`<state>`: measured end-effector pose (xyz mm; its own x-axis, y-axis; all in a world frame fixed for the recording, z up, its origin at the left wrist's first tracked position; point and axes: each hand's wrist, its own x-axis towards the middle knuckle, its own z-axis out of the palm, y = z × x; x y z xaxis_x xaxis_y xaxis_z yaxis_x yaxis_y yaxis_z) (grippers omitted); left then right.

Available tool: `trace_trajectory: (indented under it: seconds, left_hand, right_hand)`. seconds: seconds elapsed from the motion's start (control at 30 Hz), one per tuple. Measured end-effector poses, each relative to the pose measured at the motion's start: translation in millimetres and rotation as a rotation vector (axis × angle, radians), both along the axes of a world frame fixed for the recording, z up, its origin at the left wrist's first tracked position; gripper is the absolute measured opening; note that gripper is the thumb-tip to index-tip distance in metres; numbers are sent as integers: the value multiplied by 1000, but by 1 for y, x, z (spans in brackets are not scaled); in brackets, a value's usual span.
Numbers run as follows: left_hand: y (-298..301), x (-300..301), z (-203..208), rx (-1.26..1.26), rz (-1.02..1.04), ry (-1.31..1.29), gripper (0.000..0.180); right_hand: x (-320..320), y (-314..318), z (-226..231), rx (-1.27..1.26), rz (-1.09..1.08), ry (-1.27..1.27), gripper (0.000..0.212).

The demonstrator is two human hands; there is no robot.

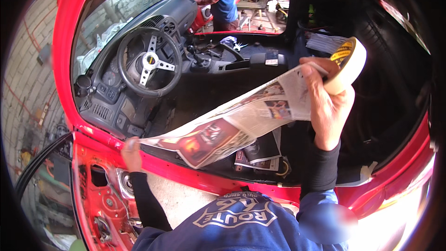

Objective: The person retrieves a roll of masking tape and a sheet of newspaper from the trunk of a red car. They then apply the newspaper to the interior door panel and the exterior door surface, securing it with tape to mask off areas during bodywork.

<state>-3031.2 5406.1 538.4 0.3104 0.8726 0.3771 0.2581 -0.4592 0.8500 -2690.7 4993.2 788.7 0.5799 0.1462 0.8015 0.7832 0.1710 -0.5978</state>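
Observation:
A long strip of printed newspaper [248,123] stretches slantwise across the red car's door opening, lower on the left and higher on the right. My left hand [133,155] pinches its left end close to the red door sill. My right hand [329,107] holds the other end between thumb and fingers. A cream roll of masking tape [351,67] is also in my right hand, with fingers reaching into its yellow-printed core. Part of the sill and the dark car floor lie hidden behind the paper.
Ahead on the left are the steering wheel [149,62] and dashboard [179,11]. A gear lever [199,59] stands in the centre console. More printed paper [260,153] lies inside the sill. The open red door [104,200] is at lower left. Beyond the car stands another person [224,0] in blue.

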Motion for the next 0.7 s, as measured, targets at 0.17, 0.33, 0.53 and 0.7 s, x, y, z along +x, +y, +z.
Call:
trace_trajectory:
  seconds: [0.17, 0.33, 0.53, 0.7]
  left_hand:
    - [104, 1, 25, 212, 64, -1, 27]
    - [86, 36, 101, 477, 370, 113, 39]
    - [11, 116, 159, 823, 141, -69, 40]
    - [-33, 138, 169, 536, -222, -401, 31]
  right_hand:
    - [-5, -24, -32, 11, -86, 83, 11]
    - [-89, -78, -54, 147, 312, 250, 16]
    - [-167, -149, -51, 184, -15, 190, 15]
    - [-238, -238, -65, 208, -343, 214, 13]
